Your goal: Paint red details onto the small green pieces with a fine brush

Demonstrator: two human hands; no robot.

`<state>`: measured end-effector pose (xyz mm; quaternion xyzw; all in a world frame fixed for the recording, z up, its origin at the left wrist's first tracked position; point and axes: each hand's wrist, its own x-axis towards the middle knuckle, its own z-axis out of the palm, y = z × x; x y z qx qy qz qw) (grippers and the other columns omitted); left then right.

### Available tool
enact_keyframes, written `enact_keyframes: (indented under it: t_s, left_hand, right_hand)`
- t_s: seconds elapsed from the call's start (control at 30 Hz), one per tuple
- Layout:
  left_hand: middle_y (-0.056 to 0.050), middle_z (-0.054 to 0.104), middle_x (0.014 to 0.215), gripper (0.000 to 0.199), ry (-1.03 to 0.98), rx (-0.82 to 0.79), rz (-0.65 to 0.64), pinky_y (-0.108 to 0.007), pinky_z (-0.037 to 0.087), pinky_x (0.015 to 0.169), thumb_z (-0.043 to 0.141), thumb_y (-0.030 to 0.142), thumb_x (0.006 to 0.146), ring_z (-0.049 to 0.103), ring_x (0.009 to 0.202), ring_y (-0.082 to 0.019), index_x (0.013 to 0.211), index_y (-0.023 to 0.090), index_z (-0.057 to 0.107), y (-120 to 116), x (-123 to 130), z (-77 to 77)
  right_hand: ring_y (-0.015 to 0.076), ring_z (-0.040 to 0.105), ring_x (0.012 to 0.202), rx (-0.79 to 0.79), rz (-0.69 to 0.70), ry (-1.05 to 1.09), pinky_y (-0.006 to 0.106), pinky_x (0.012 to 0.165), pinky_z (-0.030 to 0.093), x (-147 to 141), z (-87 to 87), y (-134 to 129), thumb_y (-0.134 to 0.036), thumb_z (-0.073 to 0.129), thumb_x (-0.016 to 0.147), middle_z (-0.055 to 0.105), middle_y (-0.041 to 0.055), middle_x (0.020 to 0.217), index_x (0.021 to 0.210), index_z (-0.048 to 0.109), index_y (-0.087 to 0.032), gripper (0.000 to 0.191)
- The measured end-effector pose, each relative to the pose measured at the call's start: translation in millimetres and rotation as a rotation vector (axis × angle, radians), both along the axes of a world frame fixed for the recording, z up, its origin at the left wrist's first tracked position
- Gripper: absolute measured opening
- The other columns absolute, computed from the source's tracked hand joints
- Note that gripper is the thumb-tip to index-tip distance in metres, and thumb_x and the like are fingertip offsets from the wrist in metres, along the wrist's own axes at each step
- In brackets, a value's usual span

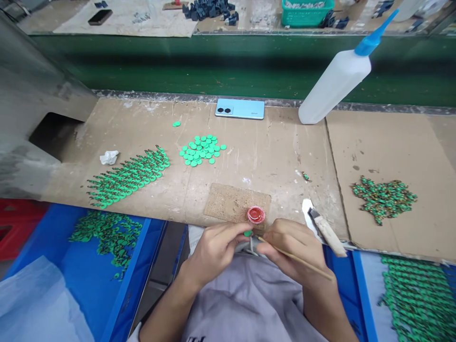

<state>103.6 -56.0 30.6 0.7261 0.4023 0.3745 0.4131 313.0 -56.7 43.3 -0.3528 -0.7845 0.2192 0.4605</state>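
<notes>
At the near edge of the cardboard-covered surface (278,152), just below a small red cap (256,214) w/ red liquid in it, both hands work close together. Left hand (213,251) has its fingers pinched on a small green disc piece (248,233); right hand (290,249) has fingers pressed round a thin wooden stick (295,258), tip aimed at that piece. Progress, judging by the lay: neat rows of green pieces w/ dark stems (130,176) on the left look like done work, and more of the same lie in the blue bin (117,266) below-left. A loose heap of green-and-brown pieces (384,198) at right and a cluster of plain green discs (202,150) mid-surface look like stock still to do, so approx. midway, not near the end. Another blue bin (359,285) at lower right holds rows of green pieces too. A white squeeze bottle w/ blue nozzle (338,78) leans at the back; contents can't be seen. A pale blue phone (240,109) lies flat beside it, and a knife w/ taped handle (326,230) sits right of the hands.
</notes>
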Motion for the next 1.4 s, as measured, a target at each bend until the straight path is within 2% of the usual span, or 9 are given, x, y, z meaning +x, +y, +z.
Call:
enact_keyframes:
  t_s: [0.13,0.33,0.4,0.5,0.57,0.63,0.8,1.1,1.4]
  left_hand:
    - [-0.005,0.086,0.098,0.04,0.041,0.039,0.014,-0.03,0.067,0.083,0.056,0.001,0.093,0.083,0.085,-0.02,0.12,0.022,0.076,-1,0,-1.0]
    - [-0.004,0.086,0.09,0.022,0.0,-0.109,0.058,-0.025,0.065,0.076,0.067,0.015,0.096,0.082,0.078,-0.019,0.112,0.021,0.079,1,-2,3.7]
    - [-0.004,0.086,0.09,0.018,-0.022,-0.156,0.072,-0.025,0.065,0.075,0.07,0.017,0.094,0.082,0.078,-0.019,0.109,0.021,0.08,2,-2,3.7]
    - [-0.005,0.086,0.093,0.016,-0.038,-0.231,0.131,-0.026,0.066,0.076,0.075,0.022,0.091,0.082,0.081,-0.021,0.106,0.021,0.081,4,-2,-0.7]
    - [-0.006,0.085,0.095,0.017,-0.056,-0.274,0.181,-0.028,0.066,0.078,0.076,0.026,0.091,0.082,0.083,-0.022,0.106,0.02,0.081,5,-3,-6.1]
    - [-0.008,0.085,0.096,0.019,-0.079,-0.309,0.219,-0.029,0.066,0.08,0.075,0.029,0.091,0.082,0.087,-0.023,0.107,0.02,0.081,6,-4,-12.0]
    - [-0.007,0.085,0.098,0.02,-0.09,-0.325,0.243,-0.027,0.066,0.078,0.075,0.031,0.092,0.081,0.087,-0.022,0.108,0.02,0.081,7,-5,-20.8]
    - [-0.006,0.085,0.096,0.019,-0.064,-0.285,0.214,-0.023,0.065,0.07,0.075,0.027,0.09,0.081,0.082,-0.02,0.108,0.02,0.081,9,-6,-20.8]
    - [-0.006,0.085,0.096,0.018,-0.073,-0.268,0.203,-0.023,0.066,0.076,0.076,0.024,0.09,0.081,0.082,-0.019,0.107,0.019,0.08,10,-6,-20.6]
  right_hand:
    - [0.0162,0.065,0.063,-0.11,0.043,0.004,0.028,0.06,0.054,1,3.7,0,-0.027,0.059,0.108,0.069,0.0012,0.076,0.1,0.063,-0.023,0.01]
    - [0.0188,0.071,0.077,-0.225,0.2,0.074,0.03,0.068,0.059,8,7.5,-1,-0.017,0.051,0.108,0.073,0.0055,0.089,0.112,0.065,-0.022,0.015]
    - [0.0188,0.071,0.076,-0.226,0.145,0.153,0.03,0.068,0.059,10,3.4,-1,-0.016,0.054,0.106,0.074,0.0049,0.087,0.111,0.067,-0.022,0.015]
    - [0.0186,0.069,0.073,-0.234,-0.071,0.255,0.03,0.064,0.057,12,-5.6,1,-0.019,0.055,0.106,0.072,0.0038,0.083,0.105,0.069,-0.023,0.014]
    - [0.0185,0.069,0.072,-0.255,-0.183,0.222,0.029,0.063,0.056,11,-10.5,4,-0.021,0.054,0.107,0.071,0.0041,0.082,0.1,0.069,-0.022,0.016]
    - [0.0175,0.069,0.071,-0.279,-0.226,0.155,0.027,0.061,0.055,9,-13.0,8,-0.023,0.053,0.108,0.071,0.0038,0.082,0.095,0.068,-0.022,0.019]
    - [0.0158,0.067,0.06,-0.291,-0.239,0.053,0.026,0.053,0.051,1,-12.4,17,-0.027,0.052,0.108,0.071,0.0017,0.074,0.088,0.065,-0.023,0.024]
    - [0.0173,0.073,0.065,-0.241,-0.24,-0.048,0.025,0.058,0.055,-3,-14.9,22,-0.02,0.051,0.105,0.075,0.0039,0.079,0.08,0.064,-0.023,0.028]
    - [0.0186,0.075,0.068,-0.215,-0.244,-0.112,0.026,0.062,0.058,-4,-13.5,22,-0.018,0.052,0.105,0.076,0.0039,0.08,0.087,0.067,-0.022,0.024]
